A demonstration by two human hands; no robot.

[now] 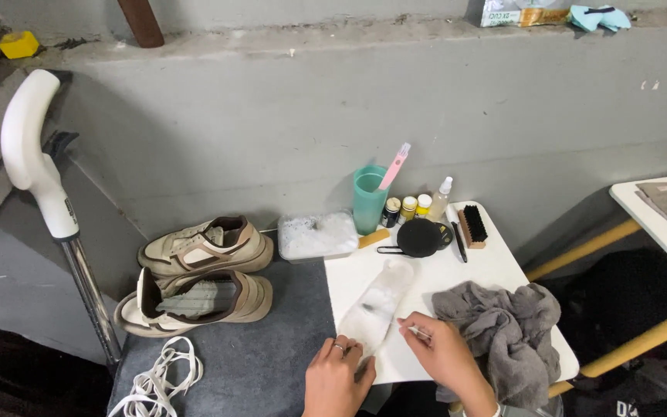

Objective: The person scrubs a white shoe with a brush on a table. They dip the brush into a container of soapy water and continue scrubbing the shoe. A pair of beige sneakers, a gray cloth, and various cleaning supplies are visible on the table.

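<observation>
Hands (337,378) (445,359) press pale insole (376,309) beside grey cloth (503,328).

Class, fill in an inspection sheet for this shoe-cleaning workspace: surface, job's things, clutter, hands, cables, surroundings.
Surface: white tabletop beside a grey mat.
Job's things: pale insole lying on the tabletop's edge; small item in the right hand, too small to tell.
Clutter: grey cloth, black brush, green cup, small bottles, white tub, pair of beige shoes, loose white laces.
Hands: left hand presses the insole's near end; right hand pinches the small item.
Cables: nothing seen.
Surroundings: grey concrete wall, crutch leaning at left.
</observation>
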